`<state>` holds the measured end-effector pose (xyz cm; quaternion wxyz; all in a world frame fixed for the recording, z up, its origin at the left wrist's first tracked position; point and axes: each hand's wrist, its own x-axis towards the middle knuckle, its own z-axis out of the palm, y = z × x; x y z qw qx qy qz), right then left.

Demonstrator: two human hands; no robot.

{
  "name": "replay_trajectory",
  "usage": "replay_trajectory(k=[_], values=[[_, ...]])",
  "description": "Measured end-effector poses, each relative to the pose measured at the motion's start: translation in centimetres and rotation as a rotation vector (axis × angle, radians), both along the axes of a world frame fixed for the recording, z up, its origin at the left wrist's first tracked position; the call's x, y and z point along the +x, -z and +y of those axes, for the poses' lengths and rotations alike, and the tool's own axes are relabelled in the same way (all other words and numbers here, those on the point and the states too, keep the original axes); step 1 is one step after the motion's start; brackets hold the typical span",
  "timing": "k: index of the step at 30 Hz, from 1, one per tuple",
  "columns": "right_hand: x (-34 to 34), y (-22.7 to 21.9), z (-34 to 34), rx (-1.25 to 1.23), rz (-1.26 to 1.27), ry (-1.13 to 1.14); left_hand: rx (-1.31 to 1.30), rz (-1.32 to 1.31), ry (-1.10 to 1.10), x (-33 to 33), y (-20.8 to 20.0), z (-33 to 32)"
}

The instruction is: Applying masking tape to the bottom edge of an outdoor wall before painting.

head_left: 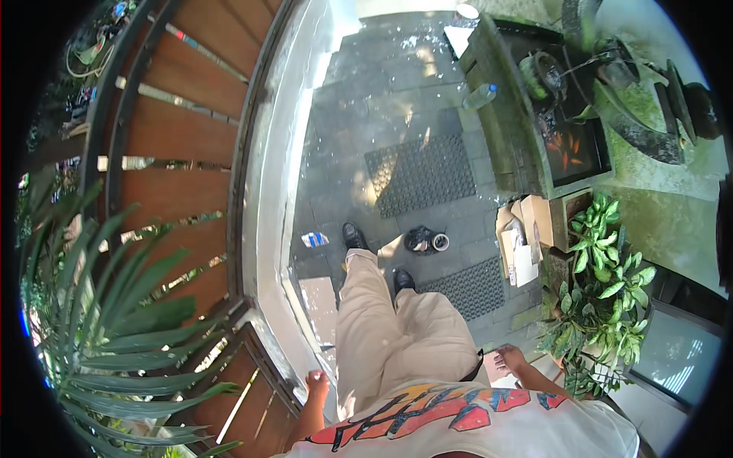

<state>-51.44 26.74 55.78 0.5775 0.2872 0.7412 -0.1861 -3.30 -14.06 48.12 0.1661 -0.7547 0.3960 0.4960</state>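
My left hand (317, 382) hangs at my left side by the low white wall, its fingers curled in. A small pale spot shows at its fingers; I cannot make out whether it is something held. My right hand (511, 359) hangs by my right hip with its fingers loosely bent and apart, nothing visible in it. Ahead of my shoes on the grey paving sit a black plastic bag (418, 240) and, touching it, a small round can or cup (440, 243). A blue and white packet (314, 240) lies left of my left shoe (354, 236).
Two dark textured mats (420, 174) lie on the paving. Along the right are an open cardboard box (525, 237), leafy plants (603, 282) and a pond (569, 149) with orange fish. A plastic bottle (479, 97) is by the pond wall. A brown slatted fence (183, 114) borders the left.
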Motion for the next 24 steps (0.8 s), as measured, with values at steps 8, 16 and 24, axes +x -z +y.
replay_trajectory(k=[8, 16, 24], values=[[-3.7, -1.4, -18.1, -0.175, 0.251, 0.346, 0.042, 0.024, 1.013, -7.8, 1.6, -24.4], [1.4, -4.4, -24.7, -0.078, 0.213, 0.344, -0.235, 0.559, 0.072, -48.0, -9.8, -39.6], [-4.8, 4.4, -24.3, -0.106, 0.211, -0.943, -0.227, 0.432, 0.559, -50.6, -2.8, -47.4]])
